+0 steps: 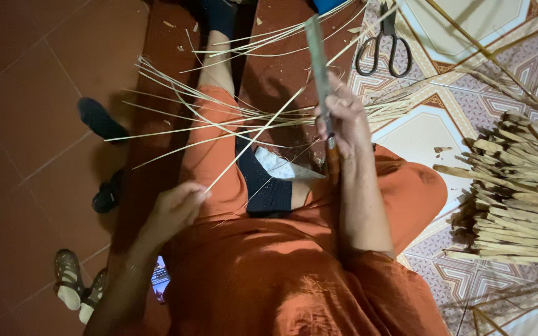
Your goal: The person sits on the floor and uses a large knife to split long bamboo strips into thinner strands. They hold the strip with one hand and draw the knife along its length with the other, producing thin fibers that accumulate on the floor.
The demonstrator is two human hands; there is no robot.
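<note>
My right hand [344, 121] grips the handle of a long knife [317, 56], its blade pointing up and away. My left hand [175, 208] pinches the near end of a thin bamboo strip [256, 140]; the strip runs diagonally up toward the blade. I sit on the floor in orange clothes [269, 267], one leg stretched forward. Several more thin pale strips [219, 118] lie fanned across my legs.
A heap of thicker split bamboo sticks [518, 193] lies on the patterned mat [431, 130] at right. Scissors [384, 46] rest at the top right. Dark slippers [101, 121] and sandals [73, 283] sit on the red tile floor at left.
</note>
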